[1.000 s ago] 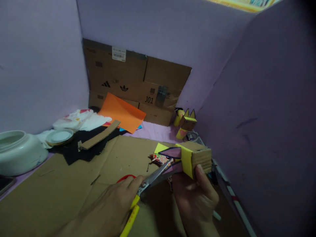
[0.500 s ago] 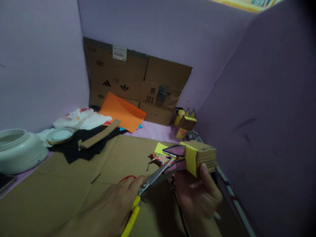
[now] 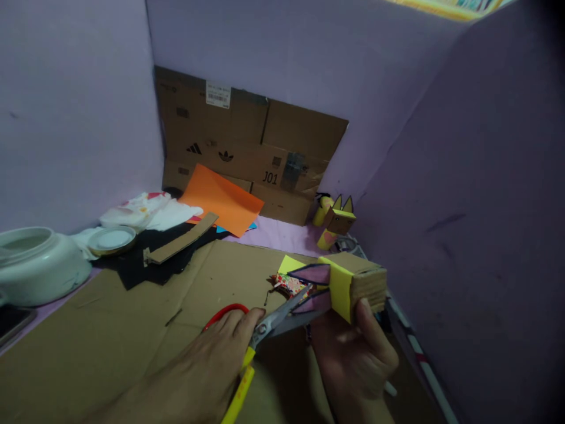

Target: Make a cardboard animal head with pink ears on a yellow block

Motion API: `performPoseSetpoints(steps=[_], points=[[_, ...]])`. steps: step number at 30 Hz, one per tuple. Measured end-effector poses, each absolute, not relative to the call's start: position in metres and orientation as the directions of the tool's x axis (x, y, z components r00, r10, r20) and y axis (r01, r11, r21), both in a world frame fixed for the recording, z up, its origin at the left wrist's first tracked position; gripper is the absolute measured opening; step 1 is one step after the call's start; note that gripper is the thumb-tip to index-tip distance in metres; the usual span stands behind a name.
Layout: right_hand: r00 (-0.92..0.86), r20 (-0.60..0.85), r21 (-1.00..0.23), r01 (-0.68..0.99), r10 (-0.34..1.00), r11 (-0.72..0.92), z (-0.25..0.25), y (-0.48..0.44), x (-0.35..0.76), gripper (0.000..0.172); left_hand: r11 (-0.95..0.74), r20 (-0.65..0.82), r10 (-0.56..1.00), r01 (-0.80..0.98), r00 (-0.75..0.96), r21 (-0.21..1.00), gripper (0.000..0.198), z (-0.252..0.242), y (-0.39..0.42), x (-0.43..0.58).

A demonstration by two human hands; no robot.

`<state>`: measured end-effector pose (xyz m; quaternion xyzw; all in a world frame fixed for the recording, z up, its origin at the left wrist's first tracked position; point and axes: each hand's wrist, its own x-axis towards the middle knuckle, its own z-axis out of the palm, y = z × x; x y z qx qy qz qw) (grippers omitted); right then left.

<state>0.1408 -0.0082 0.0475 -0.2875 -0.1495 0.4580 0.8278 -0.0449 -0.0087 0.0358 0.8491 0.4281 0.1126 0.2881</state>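
In my left hand (image 3: 229, 347), fingers closed around the handles, is a pair of scissors (image 3: 276, 321) with yellow on the handles. Its blades are parted: one reaches between two pink, dark-edged paper ears, the other passes below the lower ear (image 3: 311, 301). Those ears stick out leftward from a small cardboard block (image 3: 368, 285) with a yellow face (image 3: 341, 288). My right hand (image 3: 357, 359) grips this block from below, thumb on its near side. Behind my left hand shows a red loop (image 3: 227, 311); whether it belongs to the scissors I cannot tell.
Cardboard (image 3: 132, 330) covers the work surface. A floral-patterned piece (image 3: 289, 284) and yellow paper (image 3: 289, 264) lie beyond the scissors. A white pot (image 3: 44, 271), lid (image 3: 112, 238), cardboard strip (image 3: 183, 238) and orange sheet (image 3: 220, 200) are leftward. An eared figure (image 3: 339, 222) stands at back right.
The scissors have shifted slightly right and up along the lower ear. More of the red loop shows behind my left hand. The block stays almost in place in my right hand.
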Motion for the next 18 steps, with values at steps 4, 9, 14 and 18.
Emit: performPoseSetpoints(steps=[4, 9, 14, 18], points=[[0.500, -0.023, -0.611, -0.692, 0.866, 0.383, 0.048, -0.008, 0.141, 0.037, -0.457, -0.063, 0.803, 0.680, 0.592, 0.573, 0.060, 0.046, -0.009, -0.042], [0.481, 0.005, -0.611, -0.693, 0.877, 0.383, 0.048, -0.008, 0.141, 0.035, -0.440, -0.054, 0.822, 0.693, 0.567, 0.571, 0.055, 0.053, -0.012, -0.038], [0.479, 0.005, -0.598, -0.702, 0.878, 0.387, 0.048, -0.007, 0.141, 0.039, -0.468, 0.034, 0.836, 0.682, 0.547, 0.562, 0.048, 0.048, -0.015, -0.036], [0.498, -0.058, -0.572, -0.727, 0.865, 0.380, 0.049, -0.009, 0.140, 0.043, -0.478, -0.016, 0.819, 0.697, 0.574, 0.534, 0.048, 0.046, -0.010, -0.037]])
